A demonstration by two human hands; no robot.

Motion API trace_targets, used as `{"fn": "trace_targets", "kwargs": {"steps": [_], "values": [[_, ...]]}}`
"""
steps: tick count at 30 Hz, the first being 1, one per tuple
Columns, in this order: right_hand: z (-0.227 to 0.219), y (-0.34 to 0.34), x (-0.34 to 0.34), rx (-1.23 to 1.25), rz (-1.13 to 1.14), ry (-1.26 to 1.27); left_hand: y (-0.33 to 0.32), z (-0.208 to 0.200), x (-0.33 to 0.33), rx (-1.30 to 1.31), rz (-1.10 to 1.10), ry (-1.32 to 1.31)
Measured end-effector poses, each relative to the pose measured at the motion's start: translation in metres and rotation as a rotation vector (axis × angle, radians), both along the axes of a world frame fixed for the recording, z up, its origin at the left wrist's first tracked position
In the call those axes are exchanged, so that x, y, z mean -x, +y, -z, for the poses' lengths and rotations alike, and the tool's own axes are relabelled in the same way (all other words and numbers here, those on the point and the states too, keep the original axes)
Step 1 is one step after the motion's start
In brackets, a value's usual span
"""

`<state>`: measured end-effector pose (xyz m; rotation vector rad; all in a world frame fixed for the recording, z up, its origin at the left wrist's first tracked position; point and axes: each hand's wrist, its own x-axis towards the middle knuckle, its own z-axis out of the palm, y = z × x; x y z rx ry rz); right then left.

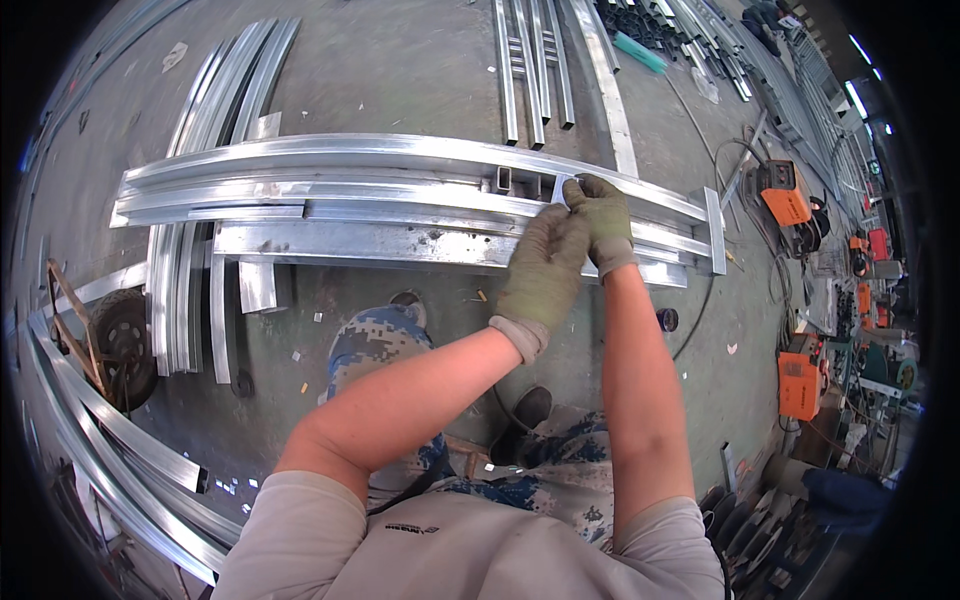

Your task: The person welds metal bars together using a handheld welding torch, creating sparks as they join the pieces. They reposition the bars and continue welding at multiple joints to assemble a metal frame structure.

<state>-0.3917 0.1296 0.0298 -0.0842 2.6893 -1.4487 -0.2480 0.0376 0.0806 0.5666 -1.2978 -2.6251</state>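
Note:
In olive work gloves, my two hands meet over a long silver steel frame (380,150) of parallel channels lying crosswise before me. My right hand (603,215) is curled with its fingertips on a small bright metal piece (566,186) set between the frame's rails. Just left of it and nearer to me, my left hand (545,262) has its fingers pressed together; whatever lies under them is hidden. Beside the hands, a short piece of square tube (504,179) stands between the rails with its open end showing. A flat end plate (715,232) caps the frame's right end.
Long steel profiles (178,300) run under the frame at left, and a wheeled cart (122,340) stands beyond them. More square tubes (508,80) lie ahead. Orange machines (786,192) with trailing cables stand at right. Stacked steel lengths (130,430) fill the lower left.

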Motion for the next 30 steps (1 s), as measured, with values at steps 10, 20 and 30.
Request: {"fn": "trace_targets", "kwargs": {"steps": [10,20,30], "values": [[-0.016,-0.04,0.032,-0.655,-0.14,-0.096,-0.009,-0.018,-0.008,0.245,0.122,-0.046],[-0.003,-0.048,0.058,-0.878,-0.319,-0.141,-0.012,-0.027,-0.006,0.239,0.127,-0.002],[0.024,-0.005,0.018,-0.21,-0.196,-0.179,-0.008,-0.026,-0.011,0.171,0.193,-0.03]]}}
